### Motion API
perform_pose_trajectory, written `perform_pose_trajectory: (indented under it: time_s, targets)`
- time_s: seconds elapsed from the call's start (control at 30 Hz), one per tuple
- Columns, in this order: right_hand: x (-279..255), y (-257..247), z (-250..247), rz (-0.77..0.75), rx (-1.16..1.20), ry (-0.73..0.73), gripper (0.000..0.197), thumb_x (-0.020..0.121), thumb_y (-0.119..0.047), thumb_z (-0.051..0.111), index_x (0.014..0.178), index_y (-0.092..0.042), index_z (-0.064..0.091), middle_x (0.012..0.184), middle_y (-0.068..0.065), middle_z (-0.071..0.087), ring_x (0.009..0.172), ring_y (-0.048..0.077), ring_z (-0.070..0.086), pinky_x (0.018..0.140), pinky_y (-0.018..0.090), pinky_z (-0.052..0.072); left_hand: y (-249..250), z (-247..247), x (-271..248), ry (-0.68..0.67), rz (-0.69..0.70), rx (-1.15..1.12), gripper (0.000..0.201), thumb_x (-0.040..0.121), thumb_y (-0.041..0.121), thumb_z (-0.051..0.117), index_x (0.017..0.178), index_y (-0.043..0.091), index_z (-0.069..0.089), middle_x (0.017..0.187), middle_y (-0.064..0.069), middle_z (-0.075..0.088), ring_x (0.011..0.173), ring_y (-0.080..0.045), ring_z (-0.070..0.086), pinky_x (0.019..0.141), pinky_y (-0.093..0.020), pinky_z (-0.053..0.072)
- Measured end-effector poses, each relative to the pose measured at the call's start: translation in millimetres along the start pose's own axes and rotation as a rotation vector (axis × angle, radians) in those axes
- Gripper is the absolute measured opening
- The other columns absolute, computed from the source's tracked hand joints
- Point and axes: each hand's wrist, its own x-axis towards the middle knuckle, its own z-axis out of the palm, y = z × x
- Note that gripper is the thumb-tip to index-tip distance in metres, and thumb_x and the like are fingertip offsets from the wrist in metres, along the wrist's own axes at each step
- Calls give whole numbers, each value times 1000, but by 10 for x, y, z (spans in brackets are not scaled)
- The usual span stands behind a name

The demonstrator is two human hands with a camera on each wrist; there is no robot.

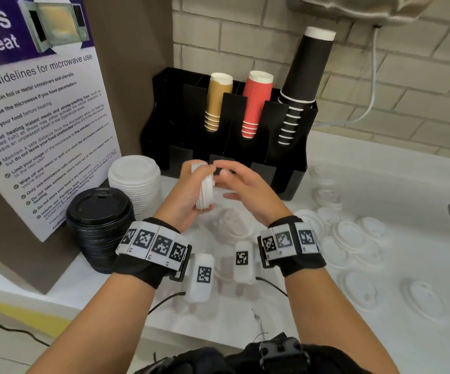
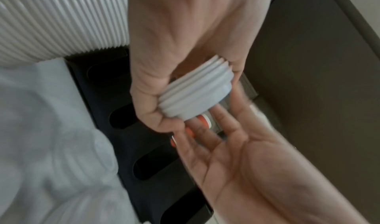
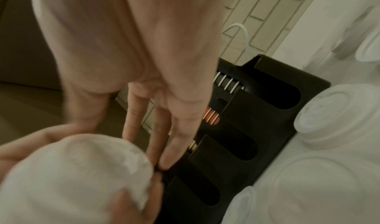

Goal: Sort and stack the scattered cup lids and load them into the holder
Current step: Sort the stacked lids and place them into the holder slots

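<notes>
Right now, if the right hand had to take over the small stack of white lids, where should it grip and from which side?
Judging from the head view, grip the small stack of white lids across its ribbed rim edges from the right. It sits on edge in the left hand, and the open right hand already faces its free side.

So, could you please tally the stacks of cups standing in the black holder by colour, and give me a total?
Tan cup stack: 1
Red cup stack: 1
Black cup stack: 1
Total: 3 stacks, all in the holder.
</notes>
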Motion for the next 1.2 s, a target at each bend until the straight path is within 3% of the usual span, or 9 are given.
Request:
perform_pose_trajectory:
  time_s: [0.1,0.2,0.33,0.5,0.67,0.87,0.97,1.1,1.2]
  targets:
    - [251,77,-79,114,-386,7,34,101,-28,44,131,-15,56,129,2,59,122,16,52,98,25,40,105,-69,38,76,45,-26,15,95,31,52,109,28,47,99,0,51,88,-15,51,61,-31,46]
    - [487,145,22,252,-854,-273,51,94,-32,57,141,-15,45,145,7,44,133,25,41,107,33,35,192,-139,49,99,67,-63,14,94,30,52,108,29,47,98,1,50,87,-16,50,62,-32,45]
    - [652,193,262,309,-1045,-412,75,85,-38,68,149,-24,32,145,9,41,128,28,45,102,39,44,228,-171,23,79,59,-91,6,95,30,52,100,31,49,96,0,51,85,-16,52,62,-31,47]
    - [713,241,435,285,-1206,-475,63,89,-28,63,145,-23,35,132,11,48,111,28,57,91,37,52,217,-162,-22,83,38,-73,7,95,30,52,101,31,49,100,-1,51,88,-17,52,65,-32,48]
    - [735,267,321,307,-1020,-323,51,92,-34,56,140,-29,38,137,14,41,121,35,46,98,45,45,201,-180,-20,86,26,-90,6,95,31,53,99,30,50,97,-1,52,88,-17,52,66,-33,48]
    - [464,149,-13,290,-126,-6,40,94,-37,47,134,-31,44,122,3,55,106,19,57,79,29,53,138,-181,34,99,3,-49,11,93,42,56,100,34,52,94,4,55,87,-14,55,66,-33,49]
    - [258,72,-39,193,203,10,33,94,-29,53,127,-28,52,108,2,63,97,17,63,74,26,56,90,-135,29,59,-13,-12,16,94,46,54,104,35,51,101,2,56,90,-16,57,64,-32,49]
    - [50,-15,-25,44,304,-50,36,94,-14,55,129,-23,56,109,8,66,106,21,64,88,36,56,41,-84,-3,-12,-40,19,29,95,48,51,119,33,50,118,-2,59,103,-19,61,70,-36,53]
    - [-12,-23,3,29,319,-37,39,92,-9,59,129,-19,55,118,15,64,111,25,62,87,39,56,44,-69,-19,-36,-39,36,35,95,51,49,124,31,48,123,-4,60,107,-22,62,78,-42,56]
